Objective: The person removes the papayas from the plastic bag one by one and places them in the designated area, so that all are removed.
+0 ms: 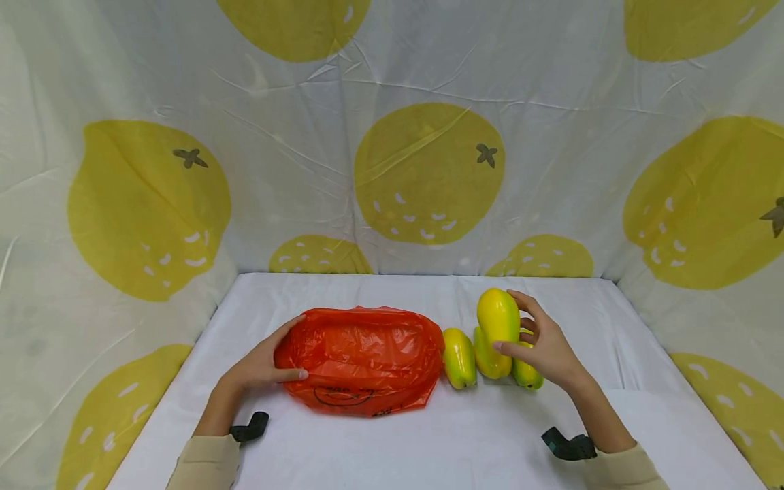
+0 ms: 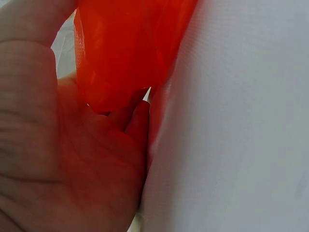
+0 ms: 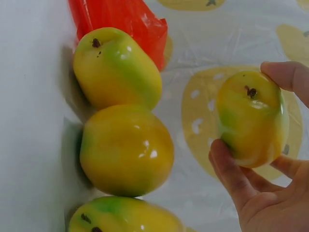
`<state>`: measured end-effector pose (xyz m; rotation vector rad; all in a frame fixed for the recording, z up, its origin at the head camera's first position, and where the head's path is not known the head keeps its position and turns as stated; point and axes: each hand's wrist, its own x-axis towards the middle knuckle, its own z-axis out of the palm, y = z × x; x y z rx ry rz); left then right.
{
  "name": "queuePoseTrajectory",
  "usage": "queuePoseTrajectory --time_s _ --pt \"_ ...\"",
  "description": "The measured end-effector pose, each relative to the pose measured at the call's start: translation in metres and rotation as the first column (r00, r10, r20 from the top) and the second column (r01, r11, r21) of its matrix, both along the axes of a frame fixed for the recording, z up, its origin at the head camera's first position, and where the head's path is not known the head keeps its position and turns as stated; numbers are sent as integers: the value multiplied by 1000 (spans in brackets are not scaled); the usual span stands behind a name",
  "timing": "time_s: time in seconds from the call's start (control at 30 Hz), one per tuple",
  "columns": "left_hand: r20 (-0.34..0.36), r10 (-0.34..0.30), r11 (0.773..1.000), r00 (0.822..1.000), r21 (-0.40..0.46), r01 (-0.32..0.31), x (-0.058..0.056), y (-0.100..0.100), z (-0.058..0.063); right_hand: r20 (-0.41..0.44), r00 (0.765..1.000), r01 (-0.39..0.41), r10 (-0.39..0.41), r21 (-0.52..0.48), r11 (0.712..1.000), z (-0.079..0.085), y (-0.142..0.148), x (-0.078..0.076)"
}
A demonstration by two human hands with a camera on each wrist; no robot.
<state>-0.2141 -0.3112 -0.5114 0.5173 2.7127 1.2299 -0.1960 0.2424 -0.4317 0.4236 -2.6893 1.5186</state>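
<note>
A red plastic bag (image 1: 361,398) lies on the white table with its mouth spread wide. My left hand (image 1: 260,361) holds its left end, thumb along the front rim and fingers at the back. Up close in the left wrist view, red film (image 2: 128,48) hangs between thumb and fingers, partly hiding the fingertips. With thumb and fingers, my right hand (image 1: 548,350) grips a glossy yellow-green mango (image 1: 497,314), raised in front of the others. Three more mangoes lie in a row right of the bag: a left one (image 1: 459,359), a middle one (image 3: 126,150) and a right one (image 3: 120,215).
White cloth (image 1: 490,442) covers the table. Behind and at both sides hang pale curtains (image 1: 294,156) printed with large yellow lemons. A black strap piece (image 1: 251,427) sits at the left wrist, another (image 1: 568,446) at the right.
</note>
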Motion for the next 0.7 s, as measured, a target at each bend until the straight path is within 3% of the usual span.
queuePoseTrajectory --time_s 0.7 --pt "-24 -1 1000 1000 -25 1 -2 -1 -3 -4 997 75 -75 46 996 6 49 -5"
